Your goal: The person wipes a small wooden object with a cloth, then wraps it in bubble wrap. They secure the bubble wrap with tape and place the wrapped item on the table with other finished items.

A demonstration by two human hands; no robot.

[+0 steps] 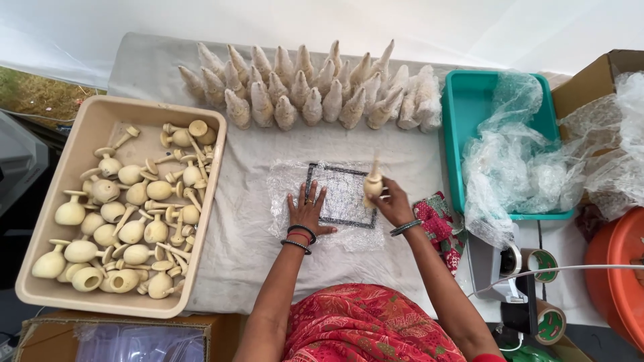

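L hand (308, 209) flat, open on bubble wrap (288, 181) | R hand (389, 201) clamped on wooden piece (373, 181)

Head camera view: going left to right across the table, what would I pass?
Beige tray of pale wooden pieces → left hand flat on a bubble-wrap sheet → right hand holding a wooden piece → teal bin of bubble wrap → tape rolls → orange tub.

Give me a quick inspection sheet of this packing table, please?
Surface: pale grey cloth-covered table.
Job's things: clear bubble-wrap sheet lying flat; pale wooden spindle-shaped piece.
Clutter: beige plastic tray of wooden pieces, row of wrapped cone-shaped bundles, teal bin of wrap, tape rolls.
Hands: left hand flat on sheet; right hand fingers grip piece.
Cables: white cable.
Surroundings: cardboard boxes, orange tub.
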